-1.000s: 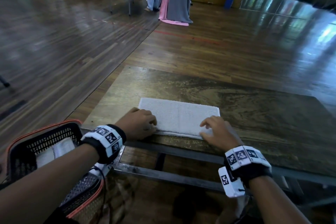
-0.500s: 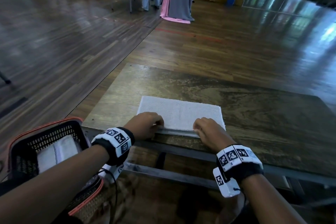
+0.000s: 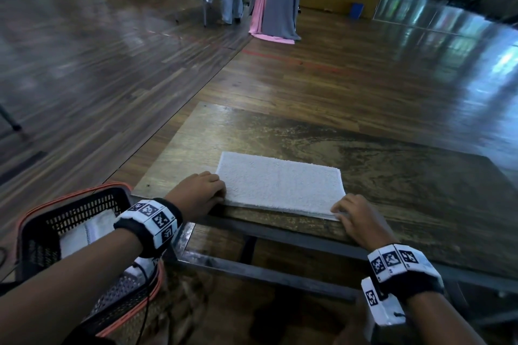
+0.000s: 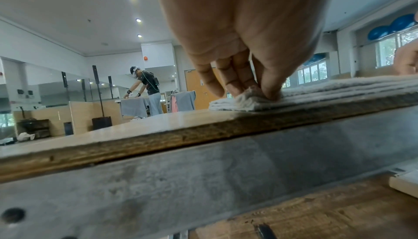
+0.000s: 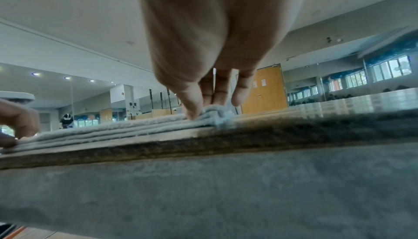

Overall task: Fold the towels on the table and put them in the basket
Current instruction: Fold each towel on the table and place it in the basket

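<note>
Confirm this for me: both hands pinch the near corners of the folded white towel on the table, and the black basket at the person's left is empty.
Not quite. The left hand and right hand do pinch the near corners of the folded white towel on the table, but the black basket is not empty: the head view shows a folded white towel in the basket.

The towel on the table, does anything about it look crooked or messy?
Nothing stands out. The white towel lies flat and folded in even layers near the table edge; the left hand and right hand pinch its near corners.
</note>
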Tool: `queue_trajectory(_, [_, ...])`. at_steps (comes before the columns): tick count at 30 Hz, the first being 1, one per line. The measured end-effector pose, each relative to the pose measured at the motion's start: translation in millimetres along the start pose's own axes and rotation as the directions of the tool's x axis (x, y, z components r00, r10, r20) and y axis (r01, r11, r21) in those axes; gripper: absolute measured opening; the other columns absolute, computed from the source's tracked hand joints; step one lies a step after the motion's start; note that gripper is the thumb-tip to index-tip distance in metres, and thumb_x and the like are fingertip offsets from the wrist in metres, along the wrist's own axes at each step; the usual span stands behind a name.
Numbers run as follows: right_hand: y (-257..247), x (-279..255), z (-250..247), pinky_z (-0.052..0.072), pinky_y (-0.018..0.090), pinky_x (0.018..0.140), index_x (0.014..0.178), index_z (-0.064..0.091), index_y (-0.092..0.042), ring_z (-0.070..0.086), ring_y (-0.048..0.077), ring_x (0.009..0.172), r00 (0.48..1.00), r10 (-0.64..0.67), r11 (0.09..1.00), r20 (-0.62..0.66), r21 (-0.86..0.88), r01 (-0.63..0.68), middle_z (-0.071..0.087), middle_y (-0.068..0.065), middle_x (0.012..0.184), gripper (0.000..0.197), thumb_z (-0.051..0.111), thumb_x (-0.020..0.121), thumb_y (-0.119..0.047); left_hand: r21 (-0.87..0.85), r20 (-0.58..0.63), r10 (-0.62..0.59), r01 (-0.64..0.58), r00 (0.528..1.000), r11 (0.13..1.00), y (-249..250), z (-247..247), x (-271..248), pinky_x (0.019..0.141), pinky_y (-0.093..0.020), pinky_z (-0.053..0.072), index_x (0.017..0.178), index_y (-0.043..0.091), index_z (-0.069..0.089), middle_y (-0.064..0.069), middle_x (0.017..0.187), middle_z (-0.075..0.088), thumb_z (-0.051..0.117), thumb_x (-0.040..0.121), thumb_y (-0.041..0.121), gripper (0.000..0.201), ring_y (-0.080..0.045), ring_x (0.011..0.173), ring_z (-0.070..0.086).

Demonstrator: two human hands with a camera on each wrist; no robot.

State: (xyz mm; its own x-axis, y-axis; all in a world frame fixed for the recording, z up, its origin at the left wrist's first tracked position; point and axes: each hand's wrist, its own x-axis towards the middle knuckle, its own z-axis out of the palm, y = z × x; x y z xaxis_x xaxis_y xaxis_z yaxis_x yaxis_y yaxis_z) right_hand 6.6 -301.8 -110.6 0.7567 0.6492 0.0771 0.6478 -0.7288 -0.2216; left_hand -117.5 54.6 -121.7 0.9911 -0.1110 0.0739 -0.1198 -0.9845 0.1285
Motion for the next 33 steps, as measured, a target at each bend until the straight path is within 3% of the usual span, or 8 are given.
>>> queue_trajectory(6, [5,0,1,0.046,0.033,0.081,0.096,0.068,-0.011,0.054,0.022,0.094,0.998,0.032,0.999,-0.054,0.005,-0.032,0.063,0.006,0.099,0.015,0.058,0.086,-0.006,0.099,-0.006,0.011,-0.01,1.0,0.995,0,-2,0,0.088,-0.025,0.031,0.102,0.028,0.055,0.01,0.11,0.058,0.043,0.095,0.033,0.015,-0.011,0.104,0.05])
queue_trajectory(10, [9,-5,3,0.043,0.028,0.072,0.092,0.07,-0.013,0.056,0.022,0.088,0.996,0.001,0.999,-0.086,-0.04,-0.005,0.064,0.004,0.092,0.013,0.063,0.083,-0.007,0.155,-0.008,0.064,-0.062,0.998,0.986,-1,-3,-5,0.087,-0.027,0.033,0.099,0.029,0.054,0.011,0.105,0.058,0.044,0.092,0.036,0.014,-0.011,0.1,0.052])
queue_trajectory(16, [4,-4,0,0.04,0.029,0.069,0.084,0.069,-0.019,0.056,0.018,0.084,0.996,0.005,0.992,-0.094,-0.127,-0.017,0.062,-0.003,0.087,0.008,0.064,0.08,-0.026,0.126,-0.051,0.033,-0.027,0.998,0.992,8,-7,-5,0.08,-0.026,0.031,0.08,0.029,0.055,0.013,0.083,0.056,0.044,0.083,0.052,0.026,-0.01,0.082,0.052])
queue_trajectory(19, [-5,4,0,0.035,0.029,0.071,0.084,0.065,-0.02,0.053,0.018,0.089,0.994,0.079,0.974,-0.074,-0.208,-0.093,0.061,-0.002,0.092,0.017,0.059,0.084,-0.035,0.161,-0.069,-0.029,0.04,0.997,0.986,19,-7,3,0.082,-0.028,0.028,0.073,0.028,0.053,0.012,0.079,0.055,0.043,0.084,0.054,0.03,-0.011,0.082,0.052])
queue_trajectory(22, [-19,17,2,0.038,0.033,0.08,0.093,0.062,-0.021,0.051,0.017,0.098,0.985,0.143,0.966,-0.093,-0.204,-0.159,0.059,-0.002,0.103,0.02,0.05,0.089,-0.038,0.111,-0.133,-0.115,0.13,0.984,0.985,31,-9,18,0.09,-0.032,0.029,0.083,0.025,0.059,0.008,0.09,0.06,0.044,0.087,0.05,0.029,-0.014,0.091,0.054])
queue_trajectory(26, [-52,42,15,0.036,0.038,0.096,0.115,0.056,-0.02,0.047,0.021,0.115,0.976,0.186,0.981,-0.108,-0.036,-0.191,0.055,0.002,0.124,0.029,0.046,0.092,-0.033,-0.09,-0.167,-0.243,0.23,0.956,0.969,49,-3,46,0.1,-0.036,0.028,0.109,0.023,0.056,0.005,0.115,0.057,0.044,0.089,0.04,0.029,-0.017,0.111,0.05])
queue_trajectory(30, [-83,63,43,0.023,0.041,0.112,0.141,0.033,-0.021,0.027,0.022,0.138,0.98,0.197,0.98,0.009,-0.027,-0.197,0.031,0.003,0.151,0.048,0.035,0.097,-0.04,-0.09,-0.016,-0.293,0.291,0.956,0.953,72,15,68,0.114,-0.046,0.016,0.143,0.017,0.027,-0.005,0.153,0.026,0.035,0.095,0.039,0.054,-0.022,0.141,0.023])
queue_trajectory(33, [-87,69,57,0.016,0.043,0.116,0.147,0.021,-0.024,0.014,0.021,0.145,0.986,0.155,0.983,0.062,-0.104,-0.148,0.015,0.002,0.158,0.052,0.022,0.099,-0.043,-0.009,0.078,-0.285,0.287,0.955,0.958,73,33,69,0.116,-0.05,0.005,0.15,0.017,0.007,-0.007,0.159,0.004,0.022,0.098,0.044,0.061,-0.022,0.147,0.003])
